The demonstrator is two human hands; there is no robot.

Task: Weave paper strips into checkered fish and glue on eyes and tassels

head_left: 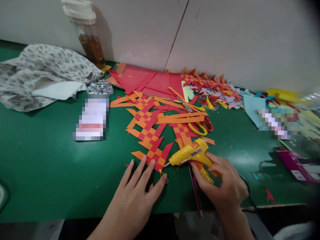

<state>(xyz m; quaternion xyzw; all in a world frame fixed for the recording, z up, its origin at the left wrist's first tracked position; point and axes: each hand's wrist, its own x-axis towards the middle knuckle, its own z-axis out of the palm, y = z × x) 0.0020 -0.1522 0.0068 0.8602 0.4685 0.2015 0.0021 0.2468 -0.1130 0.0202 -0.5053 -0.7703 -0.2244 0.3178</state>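
Note:
My left hand (pixel 136 191) lies with fingers spread, its tips on the lower end of a red and orange woven paper strip (pixel 150 135). A thin yellow cord loop (pixel 161 172) lies at that end, beside my thumb and index finger. My right hand (pixel 222 181) is closed round a yellow hot glue gun (pixel 190 153). Its metal nozzle points left, close to the strip's lower corner. Yellow tassel threads (pixel 206 175) show below the gun. A dark slender stick (pixel 195 193) lies under my right hand, toward the table edge.
Scissors (pixel 197 128) lie partly under orange paper strips (pixel 181 117). Behind are red paper sheets (pixel 160 83) and a finished-looking woven piece (pixel 205 80). A blurred phone (pixel 91 118), patterned cloth (pixel 50 66) and tea bottle (pixel 88 40) stand left. A purple item (pixel 296 166) lies right.

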